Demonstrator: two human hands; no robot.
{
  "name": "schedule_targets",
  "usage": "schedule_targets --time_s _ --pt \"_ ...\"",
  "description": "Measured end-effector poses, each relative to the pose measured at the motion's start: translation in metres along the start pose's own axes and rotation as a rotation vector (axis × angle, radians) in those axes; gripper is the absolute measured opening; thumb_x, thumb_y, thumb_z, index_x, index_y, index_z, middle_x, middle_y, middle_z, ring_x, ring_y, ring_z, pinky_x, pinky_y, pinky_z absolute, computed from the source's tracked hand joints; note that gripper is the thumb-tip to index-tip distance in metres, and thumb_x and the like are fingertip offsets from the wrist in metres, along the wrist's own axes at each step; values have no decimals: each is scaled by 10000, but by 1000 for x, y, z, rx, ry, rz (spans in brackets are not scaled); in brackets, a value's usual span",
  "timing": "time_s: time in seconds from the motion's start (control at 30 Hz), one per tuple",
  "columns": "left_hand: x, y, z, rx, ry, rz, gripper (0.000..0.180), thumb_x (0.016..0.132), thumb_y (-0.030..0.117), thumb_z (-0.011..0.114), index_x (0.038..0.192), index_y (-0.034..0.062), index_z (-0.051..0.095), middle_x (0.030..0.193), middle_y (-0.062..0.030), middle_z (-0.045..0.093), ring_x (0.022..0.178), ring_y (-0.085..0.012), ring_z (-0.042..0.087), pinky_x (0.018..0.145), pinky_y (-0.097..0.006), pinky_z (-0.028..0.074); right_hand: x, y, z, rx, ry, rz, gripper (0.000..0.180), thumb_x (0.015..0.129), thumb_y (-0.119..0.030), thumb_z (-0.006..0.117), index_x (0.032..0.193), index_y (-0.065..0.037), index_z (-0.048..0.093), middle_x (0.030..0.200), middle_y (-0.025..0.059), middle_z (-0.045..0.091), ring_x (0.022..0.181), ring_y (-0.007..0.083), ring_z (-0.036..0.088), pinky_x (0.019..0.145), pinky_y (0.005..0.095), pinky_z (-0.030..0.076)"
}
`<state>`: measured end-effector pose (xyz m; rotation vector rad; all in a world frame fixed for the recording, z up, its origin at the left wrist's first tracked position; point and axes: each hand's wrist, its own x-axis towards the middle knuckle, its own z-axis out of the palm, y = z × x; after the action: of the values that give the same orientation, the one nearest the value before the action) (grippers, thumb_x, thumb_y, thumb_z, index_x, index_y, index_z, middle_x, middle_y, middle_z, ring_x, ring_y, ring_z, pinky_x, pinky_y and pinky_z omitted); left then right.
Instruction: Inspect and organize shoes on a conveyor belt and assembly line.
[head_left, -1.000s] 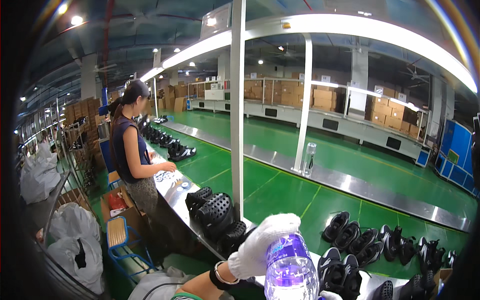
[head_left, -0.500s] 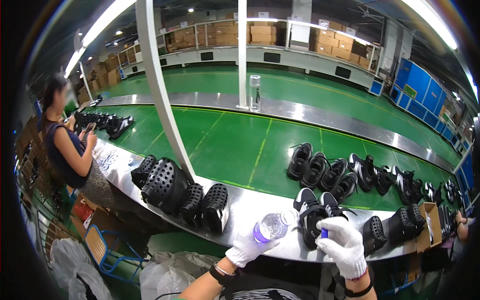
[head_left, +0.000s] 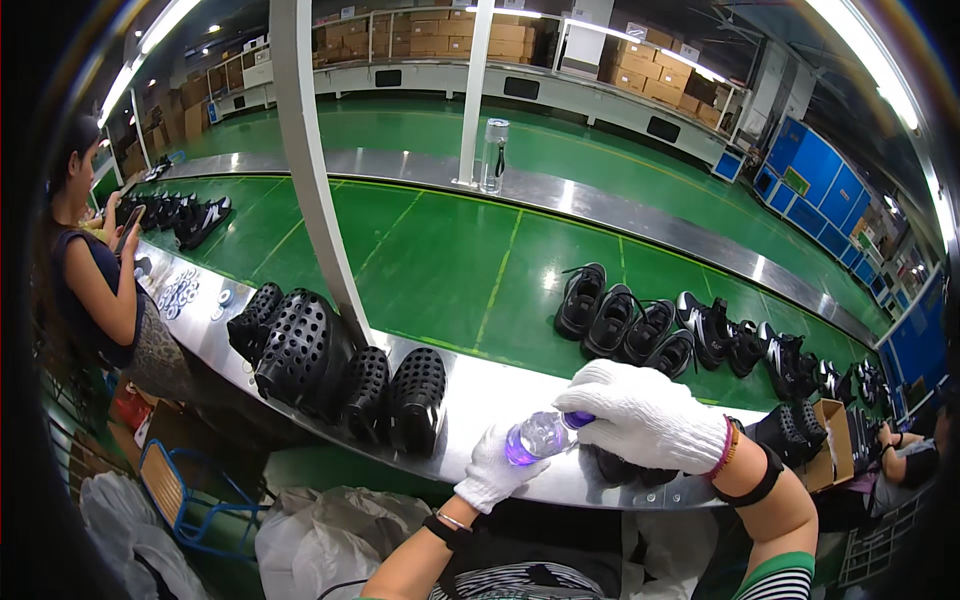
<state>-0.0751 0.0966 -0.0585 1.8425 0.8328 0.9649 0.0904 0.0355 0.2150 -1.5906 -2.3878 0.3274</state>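
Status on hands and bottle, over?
Left hand gripping bottle; right hand on purple cap. Bottle tilted. Dark shoes partly hidden by right hand.

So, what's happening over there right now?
The person's left hand, in a white glove, holds a clear bottle tilted over the metal ledge. The gloved right hand grips the purple cap at its neck; whether the cap is tight can't be seen. Black shoes stand on the green belt beyond. To the left, another person holds a phone.
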Motion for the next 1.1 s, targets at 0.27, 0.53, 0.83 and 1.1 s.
schedule_targets --time_s 0.27,0.53,0.83,1.1 --pt "5 9 -8 40 -8 24 595 683 365 922 1135 67 676 1049 -161 677 1019 -362 656 901 -462 545 20 2 -3 -170 -242 64 303 913 -239 691 1188 -116 662 1058 138 655 969 355 689 797 435 575" --pt "8 4 -3 -63 -6 29 603 692 375 918 1143 66 665 1057 -160 684 1006 -364 659 908 -460 539 30 -8 -10 -285 -290 78 305 918 -347 695 1100 -106 652 945 137 657 832 342 698 702 443 552" --pt "14 19 -8 -23 -23 29 455 721 346 894 1031 68 711 943 -146 710 948 -364 669 871 -450 544 24 -12 -2 -294 -303 167 283 942 -426 663 972 -144 662 752 136 651 710 348 695 593 471 553" --pt "14 22 -5 -34 -48 -9 640 715 330 928 1225 71 639 1080 -127 699 1025 -310 692 914 -417 559 32 -21 7 -179 -245 418 420 947 -518 655 1029 -106 675 863 156 704 792 361 718 661 458 563"
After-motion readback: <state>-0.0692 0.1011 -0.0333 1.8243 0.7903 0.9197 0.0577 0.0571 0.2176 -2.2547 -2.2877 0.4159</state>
